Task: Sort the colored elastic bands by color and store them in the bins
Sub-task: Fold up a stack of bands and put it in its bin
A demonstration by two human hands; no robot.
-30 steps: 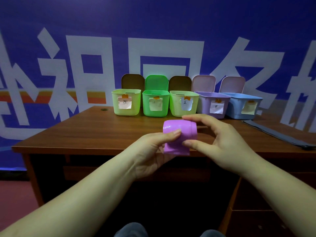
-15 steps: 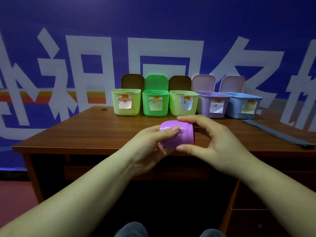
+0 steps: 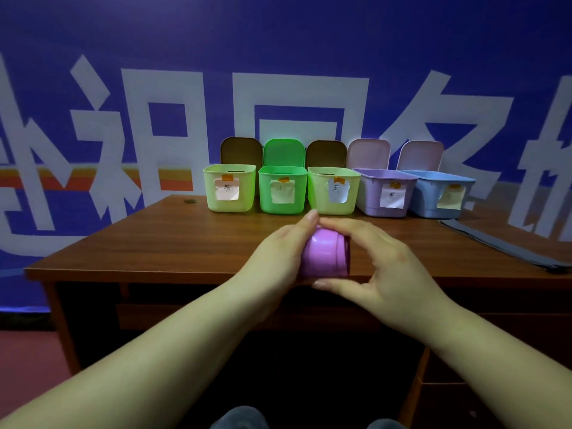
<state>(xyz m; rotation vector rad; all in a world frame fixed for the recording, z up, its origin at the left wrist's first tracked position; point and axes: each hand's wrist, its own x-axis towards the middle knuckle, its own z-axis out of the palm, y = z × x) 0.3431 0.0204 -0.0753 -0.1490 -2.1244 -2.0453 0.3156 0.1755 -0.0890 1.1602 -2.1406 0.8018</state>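
While both hands [image 3: 278,258] [image 3: 390,274] grip the purple tub [image 3: 325,258] mid-frame, no bands show; sorting into the bins [image 3: 337,193] looks unstarted.

each of the five bins is wearing a paper label taped to its front. the label [image 3: 227,189] on the left yellow-green bin [image 3: 229,187] is showing a handwritten 粉. the third bin [image 3: 333,191] is carrying a label [image 3: 338,191] reading 蓝. the labels on the green, lilac and blue bins are staying too faint to read. the blue wall banner [image 3: 278,72] behind is displaying large white chinese characters, cropped and not readable whole.
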